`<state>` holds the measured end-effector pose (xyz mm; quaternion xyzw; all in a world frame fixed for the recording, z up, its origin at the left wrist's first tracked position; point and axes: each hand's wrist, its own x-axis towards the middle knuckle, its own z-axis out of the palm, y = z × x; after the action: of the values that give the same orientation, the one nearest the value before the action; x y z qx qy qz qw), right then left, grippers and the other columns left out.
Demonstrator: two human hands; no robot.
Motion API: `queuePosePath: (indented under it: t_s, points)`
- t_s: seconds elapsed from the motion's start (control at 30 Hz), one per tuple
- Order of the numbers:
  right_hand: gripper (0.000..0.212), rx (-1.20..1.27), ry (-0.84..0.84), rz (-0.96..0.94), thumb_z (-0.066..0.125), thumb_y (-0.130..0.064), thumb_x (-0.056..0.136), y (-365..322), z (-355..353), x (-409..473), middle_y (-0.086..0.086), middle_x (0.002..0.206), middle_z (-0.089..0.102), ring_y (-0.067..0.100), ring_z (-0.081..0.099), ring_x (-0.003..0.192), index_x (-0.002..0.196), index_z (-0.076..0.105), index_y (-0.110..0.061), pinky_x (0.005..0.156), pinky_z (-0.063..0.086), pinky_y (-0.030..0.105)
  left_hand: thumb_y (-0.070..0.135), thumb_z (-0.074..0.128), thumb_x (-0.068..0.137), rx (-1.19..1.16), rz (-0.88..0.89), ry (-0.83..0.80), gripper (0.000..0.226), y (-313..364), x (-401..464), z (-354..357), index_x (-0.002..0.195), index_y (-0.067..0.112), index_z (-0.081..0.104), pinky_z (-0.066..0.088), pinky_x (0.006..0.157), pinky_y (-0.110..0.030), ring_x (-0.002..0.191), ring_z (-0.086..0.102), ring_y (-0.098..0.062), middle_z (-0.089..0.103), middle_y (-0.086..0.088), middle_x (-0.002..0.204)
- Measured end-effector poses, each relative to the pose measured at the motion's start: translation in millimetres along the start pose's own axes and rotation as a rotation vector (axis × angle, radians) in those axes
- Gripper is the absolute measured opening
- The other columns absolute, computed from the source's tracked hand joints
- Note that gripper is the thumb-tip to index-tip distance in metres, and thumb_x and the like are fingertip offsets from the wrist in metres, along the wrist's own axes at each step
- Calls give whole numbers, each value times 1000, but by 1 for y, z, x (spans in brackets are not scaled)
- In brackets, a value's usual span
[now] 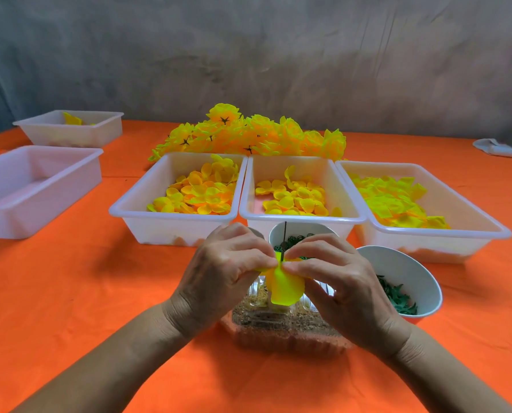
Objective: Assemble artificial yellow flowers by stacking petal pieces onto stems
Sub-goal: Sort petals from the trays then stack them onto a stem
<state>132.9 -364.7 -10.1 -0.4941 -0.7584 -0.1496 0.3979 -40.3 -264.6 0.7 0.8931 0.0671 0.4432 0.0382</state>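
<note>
A thin dark stem [284,238] stands upright above a clear box of sand [281,323] near the table's front. A yellow petal piece [284,286] sits on the stem. My left hand [225,272] and my right hand [341,278] pinch the petal piece from either side, fingertips meeting at the stem. Three white trays hold loose yellow petals: the left one [147,204], the middle one [299,217] and the right one [469,216]. A heap of finished yellow flowers [248,135] lies behind the trays.
Two white bowls with green parts stand close by, one behind my hands [281,231] and one to the right [412,275]. Another white tray [34,186] and a far tray [70,126] with a few petals sit at the left. An orange cloth [70,293] covers the table.
</note>
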Motion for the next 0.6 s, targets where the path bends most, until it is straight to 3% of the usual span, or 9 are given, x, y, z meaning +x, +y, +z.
queuePosePath:
  t_s: [0.1,0.2,0.3,0.4,0.6]
  points:
    - [14,-14,-6,10,63,-2,82,-1,3,-3,4,96,69,29,62,92,88,75,-7,71,49,44,10,63,83,17,28,18,17,1,0,1,71,4,74,49,64,-36,71,62,-22,71,-2,78]
    - [16,-9,-16,36,64,-4,82,-2,2,-7,6,100,68,30,61,95,92,75,-9,73,49,44,7,71,78,-8,14,-25,6,1,1,-3,74,4,75,50,67,-35,74,61,-21,71,-2,80]
    - [21,19,-24,88,67,-7,80,-4,-2,-10,8,104,67,30,60,99,98,76,-14,77,50,43,16,72,72,-191,-168,-108,14,3,-2,-13,83,9,76,50,79,-31,88,61,-12,71,3,89]
    - [23,19,-37,107,67,-9,79,-6,-6,-9,9,107,65,28,59,101,99,76,-17,79,50,41,36,66,74,-465,-448,-8,23,8,3,-14,82,17,75,47,84,-20,92,64,-6,70,8,88]
    - [23,97,-69,119,72,-10,75,-5,-15,-7,8,108,64,27,59,103,97,76,-15,81,50,39,27,80,66,-545,-542,37,12,9,9,14,72,17,76,53,79,-47,83,66,-19,70,-1,79]
